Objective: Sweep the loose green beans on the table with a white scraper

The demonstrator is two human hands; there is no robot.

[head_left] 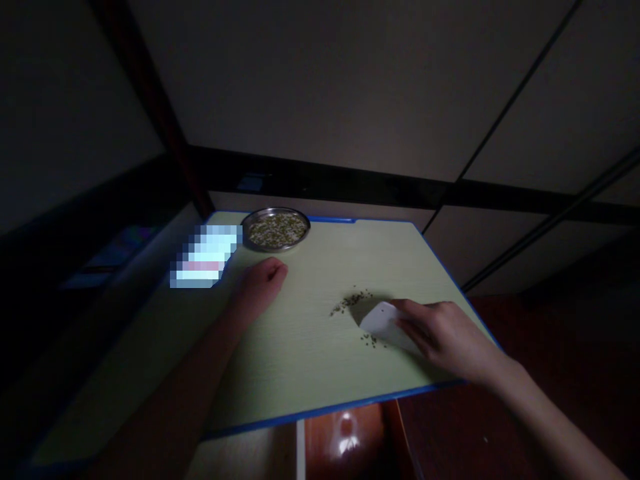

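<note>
My right hand (447, 333) grips a flat white piece like a scraper (381, 320), with a small hole near its tip. It is held tilted, close over the pale green tabletop (300, 360). Small dark seeds or grains (347, 303) lie scattered just left of it, and a few more (370, 341) are below its near edge. My left hand (265, 283) rests on the table in a loose fist, and nothing shows in it. Behind that fist stands a round metal tray (276, 248), covered with greenish and whitish bits.
A bright, pixelated screen (207, 257) lies at the table's left. Blue edging (330, 410) runs round the tabletop. Pale cabinet panels (310, 87) rise behind it. An open drawer-like space with a glossy reddish-brown surface (345, 440) sits below the near edge.
</note>
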